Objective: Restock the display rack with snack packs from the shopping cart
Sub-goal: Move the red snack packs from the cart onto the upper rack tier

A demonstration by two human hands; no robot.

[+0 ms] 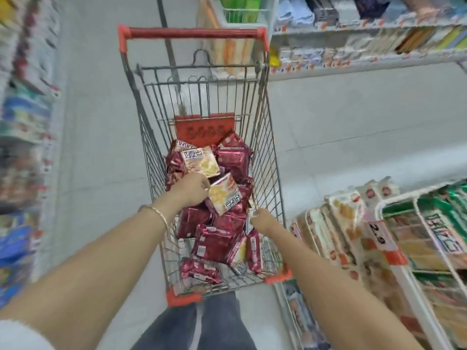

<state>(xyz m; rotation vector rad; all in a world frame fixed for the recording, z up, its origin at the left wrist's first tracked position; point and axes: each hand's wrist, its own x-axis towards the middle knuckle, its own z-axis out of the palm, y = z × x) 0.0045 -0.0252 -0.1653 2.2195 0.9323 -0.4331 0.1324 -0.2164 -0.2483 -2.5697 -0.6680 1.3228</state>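
Fingers of left hand (pixel 192 188) pinching yellow snack pack (pixel 225 197), in cart (pixel 268 137), right hand (pixel 263 220) — fingers unclear.

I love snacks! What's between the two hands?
In the head view, a yellow snack pack atop red packs lies between left hand and right hand.

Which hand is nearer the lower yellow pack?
Left. The left hand touches the lower yellow pack at its left edge; the right hand is apart from it, lower right, by the right wall of the cart.
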